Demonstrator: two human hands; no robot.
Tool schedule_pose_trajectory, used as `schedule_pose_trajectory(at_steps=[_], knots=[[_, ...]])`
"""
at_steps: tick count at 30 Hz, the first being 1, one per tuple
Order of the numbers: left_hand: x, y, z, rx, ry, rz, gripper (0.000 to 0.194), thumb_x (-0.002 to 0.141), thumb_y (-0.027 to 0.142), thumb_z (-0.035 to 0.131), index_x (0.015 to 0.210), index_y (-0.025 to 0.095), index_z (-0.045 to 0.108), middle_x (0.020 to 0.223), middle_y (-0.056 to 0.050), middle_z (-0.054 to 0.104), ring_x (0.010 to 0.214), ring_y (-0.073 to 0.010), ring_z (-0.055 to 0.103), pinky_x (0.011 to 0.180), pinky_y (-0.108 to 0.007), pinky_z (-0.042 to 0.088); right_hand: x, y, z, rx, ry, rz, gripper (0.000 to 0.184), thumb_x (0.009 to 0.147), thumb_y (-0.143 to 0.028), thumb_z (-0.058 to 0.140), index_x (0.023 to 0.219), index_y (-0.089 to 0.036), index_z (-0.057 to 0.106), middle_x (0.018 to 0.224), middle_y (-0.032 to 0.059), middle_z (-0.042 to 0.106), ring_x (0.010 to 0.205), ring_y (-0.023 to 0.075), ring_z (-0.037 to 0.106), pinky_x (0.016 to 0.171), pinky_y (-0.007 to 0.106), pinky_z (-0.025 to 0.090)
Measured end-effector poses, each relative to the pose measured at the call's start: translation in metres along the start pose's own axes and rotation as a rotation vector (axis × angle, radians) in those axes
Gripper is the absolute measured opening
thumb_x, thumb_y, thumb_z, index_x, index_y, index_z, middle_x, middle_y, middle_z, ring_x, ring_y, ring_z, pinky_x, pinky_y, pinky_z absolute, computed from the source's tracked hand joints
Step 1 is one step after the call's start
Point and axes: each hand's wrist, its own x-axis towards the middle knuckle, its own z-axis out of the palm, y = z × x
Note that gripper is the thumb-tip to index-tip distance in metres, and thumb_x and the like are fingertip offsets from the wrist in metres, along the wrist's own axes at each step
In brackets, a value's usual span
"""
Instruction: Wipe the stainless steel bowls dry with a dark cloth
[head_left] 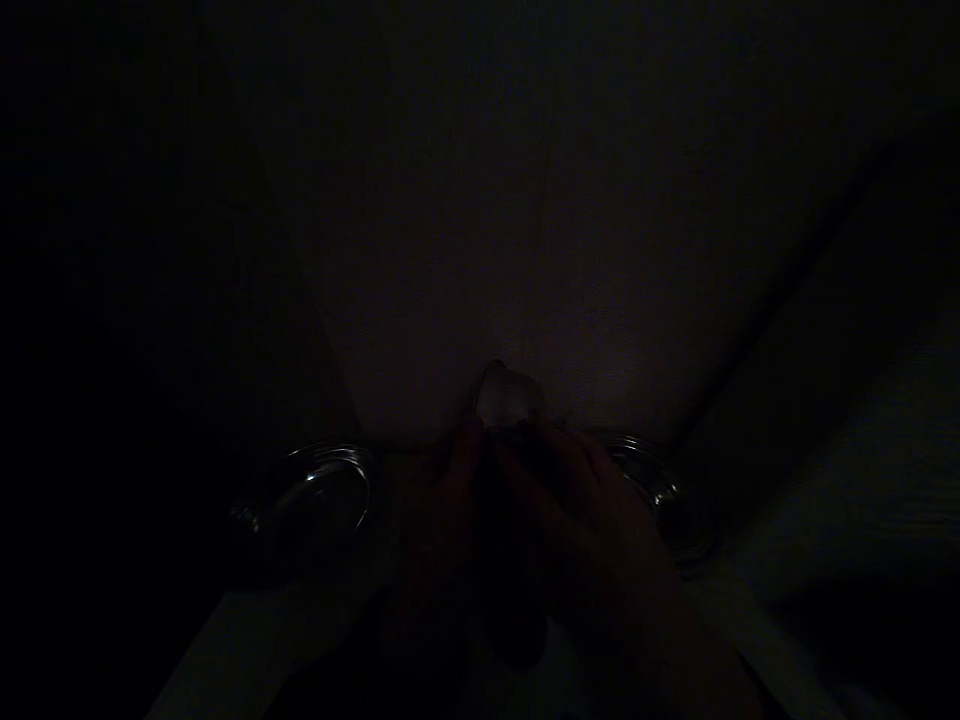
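Note:
The picture is very dark, so details are faint. A small pale piece (pixel 506 398) with a rounded upper edge shows between my two hands, and its kind cannot be made out. My left hand (pixel 442 500) meets its left side with the fingertips. From the right, my right hand (pixel 589 505) reaches in with bent fingers pressed against its lower edge. Between the hands, below the pale piece, is a dark shape (pixel 516 610) whose outline is mostly lost in shadow.
A shiny round metal dish (pixel 364 475) lies left of my hands. Another shiny dish (pixel 675 490) is on the right, partly covered by my right hand. Beyond them stretches a broad, dim brownish surface (pixel 480 250). A dark diagonal edge (pixel 780 290) runs along its right side.

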Motion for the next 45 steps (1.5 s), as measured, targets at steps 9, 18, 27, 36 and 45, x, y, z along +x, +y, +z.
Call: schedule_pose_trajectory(at_steps=[9,18,27,36,45], knots=[[0.0,-0.004,-0.003,-0.063,0.047,0.009,0.022,0.078,0.04,0.061,0.084,0.019,0.067,0.083,-0.004,0.073,0.076,-0.0174,0.068,0.064,-0.026,0.051,-0.001,-0.008,0.006,-0.051,0.033,0.039,0.044,0.085,-0.016,0.053,0.129,-0.02,0.054,0.125,0.0181,0.05,0.109,0.0317,0.051,0.081,0.046,0.053],[-0.008,-0.005,0.003,-0.096,-0.014,-0.048,0.015,0.078,0.034,0.061,0.079,0.021,0.067,0.082,-0.004,0.073,0.077,-0.0204,0.069,0.063,-0.028,0.052,0.0,0.003,-0.002,-0.108,0.034,0.061,0.043,0.087,-0.022,0.048,0.129,-0.02,0.054,0.121,0.0183,0.053,0.1,0.0305,0.056,0.073,0.044,0.054],[-0.01,0.003,0.004,-0.016,0.023,-0.003,0.018,0.079,0.037,0.059,0.082,0.021,0.065,0.085,-0.007,0.073,0.079,-0.0212,0.069,0.063,-0.027,0.053,0.002,0.0,-0.006,-0.121,-0.001,0.027,0.04,0.087,-0.023,0.048,0.126,-0.02,0.058,0.113,0.0147,0.062,0.09,0.0264,0.06,0.073,0.041,0.053],[-0.012,-0.006,0.007,-0.032,0.062,0.076,0.017,0.073,0.035,0.063,0.077,0.02,0.068,0.077,-0.003,0.074,0.073,-0.018,0.069,0.061,-0.024,0.052,0.002,0.009,-0.009,-0.107,0.007,0.034,0.038,0.087,-0.022,0.044,0.122,-0.019,0.06,0.109,0.017,0.063,0.086,0.0279,0.062,0.065,0.041,0.054],[-0.012,-0.01,0.004,0.037,0.037,0.124,0.018,0.071,0.038,0.064,0.07,0.02,0.068,0.071,-0.005,0.072,0.071,-0.0213,0.068,0.059,-0.027,0.052,0.004,0.018,-0.013,-0.033,-0.013,0.099,0.037,0.089,-0.021,0.044,0.122,-0.014,0.06,0.108,0.0174,0.064,0.089,0.028,0.064,0.069,0.043,0.056]])
